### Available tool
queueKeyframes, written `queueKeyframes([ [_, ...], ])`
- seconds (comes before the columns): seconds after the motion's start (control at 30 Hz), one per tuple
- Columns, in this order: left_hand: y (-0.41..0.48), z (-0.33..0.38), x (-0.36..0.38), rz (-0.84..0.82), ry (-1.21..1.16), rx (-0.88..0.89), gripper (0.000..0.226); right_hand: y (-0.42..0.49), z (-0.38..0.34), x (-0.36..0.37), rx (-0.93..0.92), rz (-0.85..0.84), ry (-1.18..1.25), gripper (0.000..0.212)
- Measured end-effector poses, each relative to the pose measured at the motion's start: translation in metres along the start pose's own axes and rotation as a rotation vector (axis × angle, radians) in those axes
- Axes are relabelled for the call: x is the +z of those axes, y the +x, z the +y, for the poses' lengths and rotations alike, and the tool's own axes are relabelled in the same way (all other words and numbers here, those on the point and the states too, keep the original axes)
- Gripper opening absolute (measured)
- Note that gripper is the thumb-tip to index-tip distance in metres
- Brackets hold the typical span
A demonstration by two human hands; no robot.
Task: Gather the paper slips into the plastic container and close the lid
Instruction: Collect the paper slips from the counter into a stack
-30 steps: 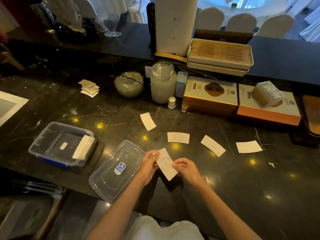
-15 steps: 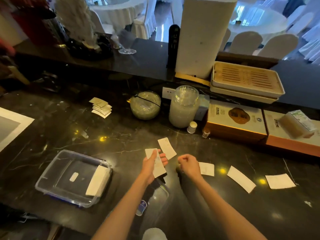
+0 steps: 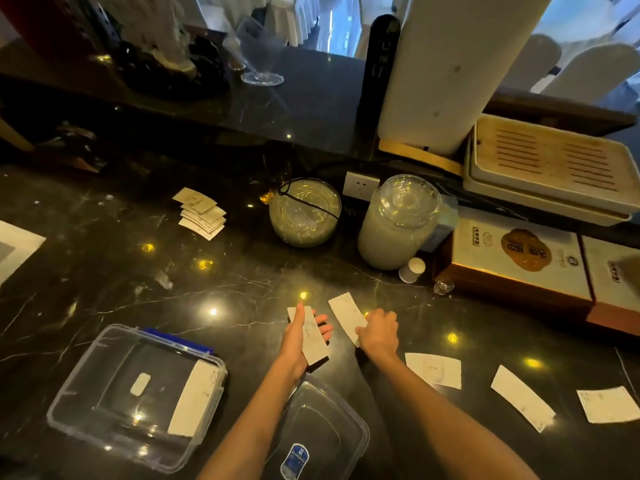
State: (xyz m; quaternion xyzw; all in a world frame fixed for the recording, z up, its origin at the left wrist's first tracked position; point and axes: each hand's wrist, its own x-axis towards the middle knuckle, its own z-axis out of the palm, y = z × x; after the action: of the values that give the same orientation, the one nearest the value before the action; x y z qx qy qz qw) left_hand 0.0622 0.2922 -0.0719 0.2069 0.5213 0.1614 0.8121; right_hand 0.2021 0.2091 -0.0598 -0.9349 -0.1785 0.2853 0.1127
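My left hand (image 3: pixel 298 336) holds a white paper slip (image 3: pixel 313 344) flat between thumb and fingers, above the dark marble counter. My right hand (image 3: pixel 379 332) rests with curled fingers on the near end of a second slip (image 3: pixel 346 315) lying on the counter; whether it grips that slip is unclear. Three more slips (image 3: pixel 434 370) (image 3: pixel 521 396) (image 3: pixel 607 405) lie in a row to the right. The clear plastic container (image 3: pixel 79 393) stands open at the lower left with one slip (image 3: pixel 194 398) leaning inside. Its clear lid (image 3: pixel 332 431) lies under my left forearm.
A fanned stack of slips (image 3: pixel 201 213) lies at the back left. A round glass bowl (image 3: pixel 304 213), a glass jar (image 3: pixel 398 223), a small white cup (image 3: pixel 412 270) and boxed goods (image 3: pixel 516 265) line the back. A raised ledge runs behind.
Both hands moved forward from in front of my body. The slip held by both hands is now in my left hand alone. My right hand has come down onto another slip on the counter.
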Motion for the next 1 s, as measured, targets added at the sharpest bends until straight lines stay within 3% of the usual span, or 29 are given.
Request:
queueKeyframes([
  [0.13, -0.001, 0.0, 0.0, -0.006, -0.009, -0.025, 0.044, 0.003, 0.007, 0.0, 0.017, -0.076, 0.166, 0.017],
  [0.27, -0.012, -0.003, 0.012, -0.047, 0.025, -0.029, 0.036, -0.013, 0.027, -0.017, 0.085, -0.07, 0.623, 0.006],
  [0.4, -0.026, -0.025, 0.035, -0.18, 0.157, -0.02, 0.05, -0.049, 0.058, -0.042, 0.03, -0.161, 0.9, 0.002],
  [0.63, -0.054, -0.063, 0.089, -0.423, 0.183, -0.149, 0.074, -0.091, 0.107, -0.069, -0.015, -0.152, 0.89, 0.009],
  [0.87, -0.065, -0.087, 0.116, -0.385, 0.231, -0.124, 0.04, -0.084, 0.141, -0.078, -0.028, -0.137, 0.783, 0.019],
  [1.0, -0.062, -0.089, 0.121, -0.259, 0.178, -0.085, 0.032, -0.05, 0.161, -0.084, -0.064, 0.121, 0.443, 0.017],
])
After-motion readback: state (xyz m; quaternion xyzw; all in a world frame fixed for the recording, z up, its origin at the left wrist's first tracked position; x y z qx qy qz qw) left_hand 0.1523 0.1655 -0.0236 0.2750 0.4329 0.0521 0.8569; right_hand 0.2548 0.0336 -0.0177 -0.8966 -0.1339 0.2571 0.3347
